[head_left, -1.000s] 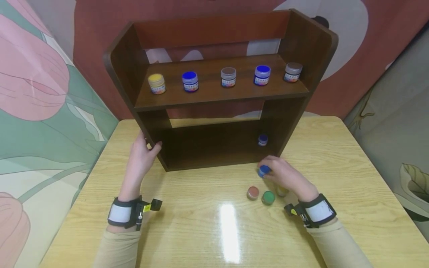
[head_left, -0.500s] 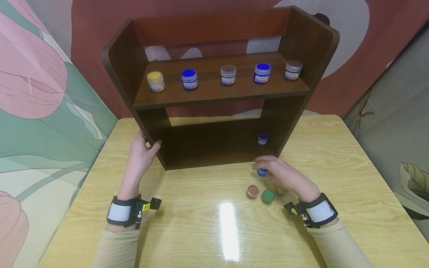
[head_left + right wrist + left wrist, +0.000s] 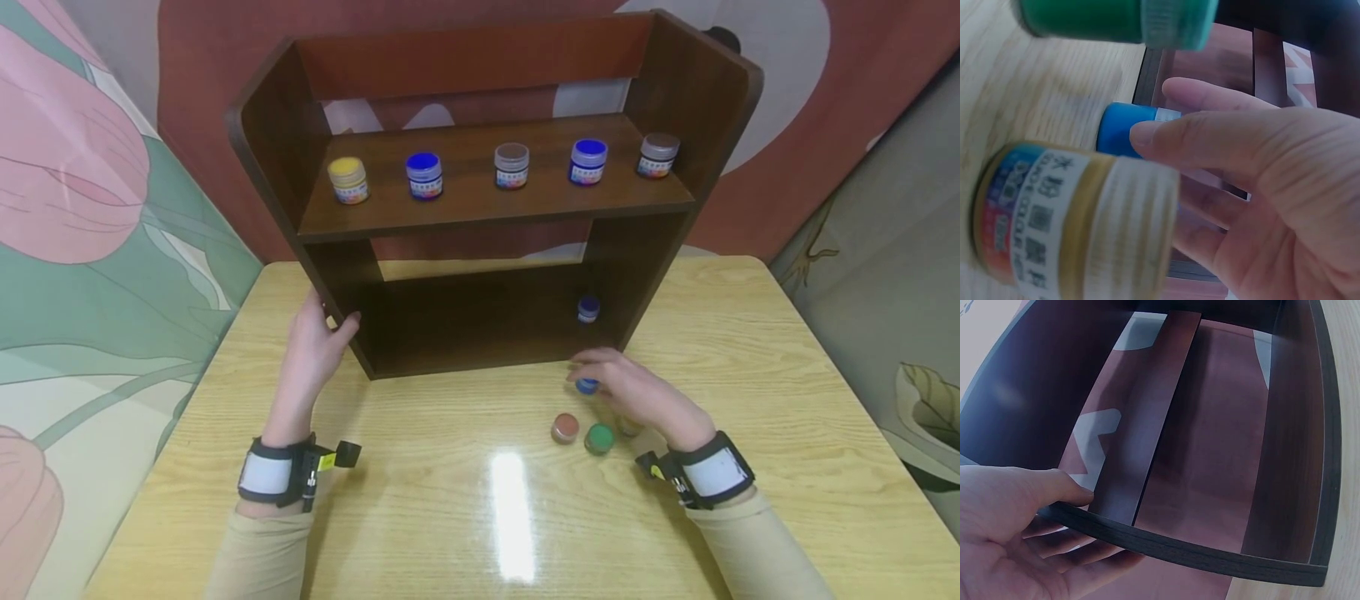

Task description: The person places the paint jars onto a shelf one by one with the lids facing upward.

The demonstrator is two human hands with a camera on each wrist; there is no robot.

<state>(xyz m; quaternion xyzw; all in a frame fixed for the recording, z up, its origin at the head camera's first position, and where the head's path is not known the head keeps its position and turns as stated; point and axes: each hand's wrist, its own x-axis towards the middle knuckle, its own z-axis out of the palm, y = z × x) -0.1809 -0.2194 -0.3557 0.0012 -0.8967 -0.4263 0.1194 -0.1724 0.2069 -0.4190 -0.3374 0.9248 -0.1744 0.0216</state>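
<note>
The left hand (image 3: 313, 346) grips the left side panel of a dark brown wooden shelf (image 3: 487, 221); in the left wrist view its thumb lies inside the panel edge (image 3: 1210, 557) and its fingers outside. At the shelf's front right corner, the right hand (image 3: 637, 387) reaches over a small blue paint jar (image 3: 587, 386) on the table. In the right wrist view the thumb touches this blue jar (image 3: 1125, 128), while the index finger stretches out apart from it. Close to this hand stand a yellow paint jar (image 3: 1072, 219), partly hidden in the head view, and a green one (image 3: 599, 439).
A reddish-brown jar (image 3: 565, 428) stands beside the green one. On the upper board are a yellow jar (image 3: 348, 181), several blue and dark ones in a row. One dark blue jar (image 3: 588, 309) sits at the lower board's right end. Patterned cloth (image 3: 75, 208) hangs around the wooden table (image 3: 420, 500).
The right hand's fingers have loosened and stretched out over the blue jar, which they held more closely a second ago. The left hand keeps its hold. The head view has shifted slightly.
</note>
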